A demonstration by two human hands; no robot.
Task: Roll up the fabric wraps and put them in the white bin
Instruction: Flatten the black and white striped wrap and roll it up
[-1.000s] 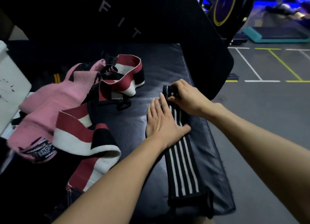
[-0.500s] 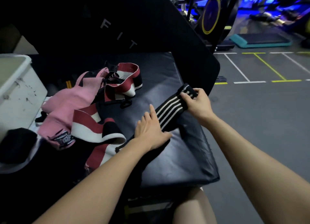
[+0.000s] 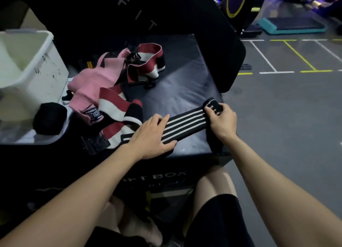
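Striped wrap [image 3: 185, 125], black with white lines, flat on the surface [image 3: 181, 87] near its front right corner, long axis running from lower left up to the right. Started roll at the far right end, pinched in the curled fingers [image 3: 212, 110] of the right hand [image 3: 221, 121]. Left hand [image 3: 151, 135] laid flat on the near end, fingers straight and spread, pressing the strip down. Free length stretched between the two hands, so rolling likely to travel from the right hand toward the left, down the long axis. Right hand nearer the roll; left nearer the bin [image 3: 27, 69], which stands well apart at the left edge.

Loose pile of pink wrap [image 3: 88, 84] and red-white-black wraps [image 3: 114, 104] between bin and striped wrap, not yet rolled. Dark bundle [image 3: 50, 118] just beside the bin: too dim to say whether a rolled wrap. Tail of the striped wrap under the left palm hidden; its true end not visible. Bin's inside only partly in view.
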